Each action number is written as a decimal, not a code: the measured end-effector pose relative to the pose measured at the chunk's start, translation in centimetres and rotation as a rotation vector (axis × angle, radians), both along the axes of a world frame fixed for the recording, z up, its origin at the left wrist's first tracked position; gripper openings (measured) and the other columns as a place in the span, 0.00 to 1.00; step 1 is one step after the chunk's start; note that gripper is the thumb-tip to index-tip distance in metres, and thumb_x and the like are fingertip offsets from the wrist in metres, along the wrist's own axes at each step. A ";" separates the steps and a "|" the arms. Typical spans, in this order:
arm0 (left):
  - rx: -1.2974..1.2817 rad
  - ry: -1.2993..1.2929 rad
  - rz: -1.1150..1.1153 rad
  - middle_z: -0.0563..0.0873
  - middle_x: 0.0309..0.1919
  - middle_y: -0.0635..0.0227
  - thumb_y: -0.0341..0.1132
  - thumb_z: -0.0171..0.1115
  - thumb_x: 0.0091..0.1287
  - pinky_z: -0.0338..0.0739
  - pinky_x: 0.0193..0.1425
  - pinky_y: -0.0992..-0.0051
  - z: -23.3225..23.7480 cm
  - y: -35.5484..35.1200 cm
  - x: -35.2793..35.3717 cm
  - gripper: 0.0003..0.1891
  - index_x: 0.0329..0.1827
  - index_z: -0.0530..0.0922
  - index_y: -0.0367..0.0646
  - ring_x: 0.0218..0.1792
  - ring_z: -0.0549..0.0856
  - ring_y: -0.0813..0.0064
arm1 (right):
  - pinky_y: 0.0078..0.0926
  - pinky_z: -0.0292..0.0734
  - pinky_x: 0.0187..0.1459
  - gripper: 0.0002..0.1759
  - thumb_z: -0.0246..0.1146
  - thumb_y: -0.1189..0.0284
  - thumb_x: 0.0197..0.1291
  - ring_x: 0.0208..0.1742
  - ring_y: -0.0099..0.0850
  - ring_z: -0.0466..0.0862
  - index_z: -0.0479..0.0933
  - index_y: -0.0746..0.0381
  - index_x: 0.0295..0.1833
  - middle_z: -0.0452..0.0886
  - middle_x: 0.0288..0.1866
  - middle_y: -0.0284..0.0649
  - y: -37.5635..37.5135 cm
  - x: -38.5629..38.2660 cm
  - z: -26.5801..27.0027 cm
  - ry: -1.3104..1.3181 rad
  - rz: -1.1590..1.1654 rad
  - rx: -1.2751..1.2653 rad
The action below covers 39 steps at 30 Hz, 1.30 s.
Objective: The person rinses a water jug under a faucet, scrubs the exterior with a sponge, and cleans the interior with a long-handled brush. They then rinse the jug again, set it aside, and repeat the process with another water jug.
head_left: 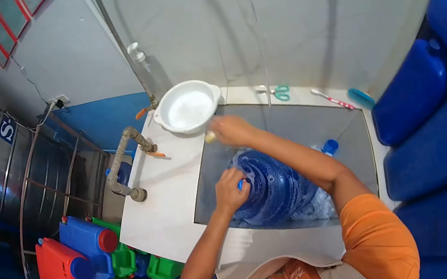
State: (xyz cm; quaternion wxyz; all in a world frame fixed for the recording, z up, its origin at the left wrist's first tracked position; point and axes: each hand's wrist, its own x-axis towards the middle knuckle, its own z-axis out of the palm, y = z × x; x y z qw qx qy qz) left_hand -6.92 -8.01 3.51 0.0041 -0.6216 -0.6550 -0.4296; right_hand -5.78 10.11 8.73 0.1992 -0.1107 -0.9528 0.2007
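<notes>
Bottle (276, 191) under fisted left hand (231, 190); right hand (232, 130) outstretched, grip clamped on yellowish lump (210, 137).

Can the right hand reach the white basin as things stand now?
Probably yes: the right hand is just beside the white basin, nothing between, though it holds a small yellowish thing.

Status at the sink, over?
Left hand pressed on blue jug lying in sink. Right hand holds yellowish thing beside white basin. Scissors apart on ledge.

The right forearm (292, 157) hides part of the bottle (271, 191). The pale thing (210, 137) in the right hand (232, 131) is too small to tell. Jugs (417, 87) run off-frame.
</notes>
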 end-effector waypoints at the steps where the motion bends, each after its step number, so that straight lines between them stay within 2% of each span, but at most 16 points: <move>1: 0.014 0.001 0.007 0.76 0.27 0.62 0.32 0.56 0.50 0.73 0.34 0.62 0.1 0.5 -0.4 0.03 0.26 0.73 0.43 0.32 0.77 0.57 | 0.44 0.76 0.45 0.13 0.57 0.70 0.54 0.45 0.46 0.80 0.79 0.58 0.45 0.80 0.41 0.46 0.3 -2.2 2.0 0.159 -0.018 0.005; 8: -0.094 -0.197 0.339 0.79 0.29 0.58 0.35 0.55 0.55 0.73 0.38 0.57 -1.1 2.0 -1.2 0.07 0.26 0.75 0.41 0.35 0.79 0.52 | 0.37 0.77 0.46 0.15 0.59 0.65 0.53 0.41 0.43 0.84 0.81 0.67 0.35 0.81 0.44 0.55 6.4 -3.3 2.7 -0.280 -0.245 -0.130; 13: -0.099 -0.132 0.222 0.80 0.30 0.56 0.39 0.55 0.58 0.73 0.39 0.57 -0.5 6.1 -2.2 0.10 0.29 0.77 0.40 0.34 0.80 0.50 | 0.28 0.81 0.35 0.12 0.59 0.72 0.50 0.26 0.36 0.85 0.79 0.72 0.31 0.83 0.34 0.54 11.0 8.1 4.0 -0.549 0.122 0.196; 15: -0.091 -0.076 0.031 0.80 0.33 0.53 0.40 0.55 0.60 0.72 0.41 0.55 0.7 9.2 -2.5 0.12 0.31 0.77 0.40 0.36 0.80 0.49 | 0.30 0.79 0.36 0.07 0.66 0.72 0.49 0.33 0.35 0.86 0.83 0.65 0.30 0.85 0.32 0.44 10.0 8.8 5.6 -0.282 -0.514 -1.036; 16: -0.086 -0.076 0.021 0.80 0.33 0.53 0.40 0.55 0.60 0.72 0.41 0.55 1.2 10.7 -2.4 0.12 0.31 0.77 0.40 0.36 0.80 0.49 | 0.28 0.80 0.34 0.04 0.66 0.76 0.50 0.32 0.32 0.86 0.82 0.65 0.30 0.85 0.31 0.42 10.4 8.4 6.2 -0.302 -0.531 -1.062; 17: -0.060 -0.035 0.172 0.81 0.36 0.53 0.42 0.54 0.61 0.72 0.43 0.56 1.5 12.3 -1.8 0.14 0.33 0.78 0.39 0.40 0.79 0.49 | 0.28 0.80 0.34 0.04 0.66 0.76 0.50 0.32 0.32 0.86 0.82 0.65 0.30 0.85 0.31 0.42 10.8 8.5 7.0 -0.296 -0.540 -1.059; 19: -0.028 0.008 0.314 0.81 0.39 0.53 0.44 0.54 0.63 0.72 0.46 0.56 1.7 14.9 -0.4 0.16 0.36 0.79 0.38 0.44 0.79 0.49 | 0.24 0.81 0.35 0.03 0.64 0.79 0.49 0.33 0.31 0.86 0.82 0.67 0.29 0.84 0.29 0.45 11.9 8.7 8.4 -0.495 0.222 0.270; 21: -0.118 -0.322 0.547 0.78 0.43 0.49 0.45 0.53 0.64 0.72 0.48 0.56 1.6 16.7 1.0 0.17 0.44 0.79 0.40 0.45 0.78 0.48 | 0.26 0.84 0.35 0.03 0.61 0.84 0.48 0.32 0.37 0.85 0.80 0.70 0.29 0.81 0.28 0.49 12.4 8.6 8.4 -0.391 0.309 0.152; 22: -0.116 -0.325 0.541 0.78 0.43 0.49 0.45 0.53 0.64 0.72 0.48 0.56 1.2 17.2 1.0 0.17 0.44 0.79 0.40 0.45 0.78 0.48 | 0.25 0.84 0.36 0.04 0.60 0.85 0.48 0.32 0.36 0.85 0.80 0.69 0.29 0.81 0.29 0.48 11.6 8.0 9.1 -0.447 -0.042 -0.428; 23: -0.077 -0.366 0.349 0.78 0.42 0.50 0.46 0.54 0.64 0.73 0.49 0.59 1.1 17.7 0.7 0.18 0.47 0.78 0.40 0.44 0.79 0.49 | 0.25 0.84 0.38 0.05 0.60 0.86 0.47 0.32 0.35 0.85 0.80 0.69 0.29 0.82 0.30 0.47 11.0 7.6 10.0 -0.466 -0.405 -0.999; 27: -0.039 -0.393 -0.250 0.80 0.41 0.55 0.47 0.58 0.63 0.73 0.47 0.66 1.1 18.5 -0.3 0.21 0.51 0.77 0.40 0.41 0.80 0.60 | 0.24 0.84 0.37 0.06 0.58 0.86 0.47 0.32 0.33 0.85 0.79 0.69 0.30 0.82 0.31 0.46 10.2 7.8 11.6 -0.461 -0.422 -0.994; 28: -0.042 -0.395 -0.251 0.80 0.41 0.55 0.47 0.58 0.63 0.73 0.47 0.66 1.5 18.2 -0.4 0.21 0.51 0.77 0.40 0.41 0.80 0.60 | 0.24 0.84 0.37 0.06 0.58 0.86 0.47 0.32 0.33 0.85 0.79 0.69 0.30 0.82 0.31 0.46 10.2 8.0 11.8 -0.462 -0.424 -0.998; 30: -0.218 -0.826 -0.380 0.81 0.38 0.61 0.45 0.62 0.62 0.73 0.45 0.71 2.4 17.8 -0.5 0.21 0.50 0.76 0.38 0.38 0.80 0.69 | 0.24 0.84 0.36 0.05 0.57 0.84 0.49 0.31 0.32 0.85 0.79 0.68 0.29 0.82 0.30 0.45 10.2 8.6 12.3 -0.578 0.015 -0.413; 33: -0.340 -0.983 0.090 0.82 0.35 0.66 0.42 0.63 0.61 0.74 0.40 0.74 1.7 18.7 0.0 0.19 0.49 0.76 0.37 0.35 0.80 0.76 | 0.24 0.84 0.35 0.05 0.57 0.81 0.52 0.29 0.31 0.84 0.79 0.68 0.29 0.82 0.29 0.44 10.1 7.5 11.5 -0.461 -0.407 -0.932; 36: -0.277 -1.409 -0.094 0.83 0.34 0.67 0.40 0.62 0.63 0.74 0.34 0.75 -1.2 20.3 -0.9 0.17 0.48 0.76 0.36 0.32 0.80 0.78 | 0.24 0.84 0.33 0.05 0.58 0.80 0.53 0.27 0.31 0.84 0.79 0.67 0.28 0.81 0.27 0.43 10.3 7.5 11.6 -0.428 -0.422 -0.920; 39: -0.296 -1.383 -0.276 0.83 0.34 0.67 0.39 0.63 0.62 0.74 0.34 0.76 -0.7 19.6 -0.8 0.16 0.48 0.77 0.36 0.33 0.80 0.79 | 0.24 0.84 0.32 0.05 0.59 0.80 0.52 0.26 0.31 0.84 0.79 0.67 0.28 0.81 0.26 0.43 9.8 7.5 12.1 -0.412 -0.458 -0.929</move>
